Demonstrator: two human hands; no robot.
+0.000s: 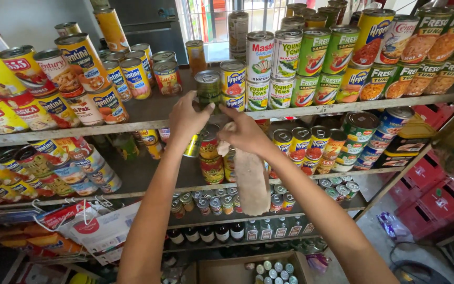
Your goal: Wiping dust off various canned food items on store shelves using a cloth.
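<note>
My left hand (187,118) grips a green-labelled tin can (208,88) standing at the front edge of the top shelf (143,113). Just to its right, my right hand (245,134) holds a beige cloth (251,181) that hangs down in front of the lower shelves. The cloth's upper end is bunched in my fingers, close to the can's right side. Stacked cans with blue and red labels (233,84) stand right behind the held can.
Metal shelves carry many stacked tins: yellow and red ones (43,89) at left, green ones (321,63) at right. Small cans and dark bottles (222,231) fill the lower shelves. A cardboard box with small cans (274,271) sits below. Red crates (432,194) stand at right.
</note>
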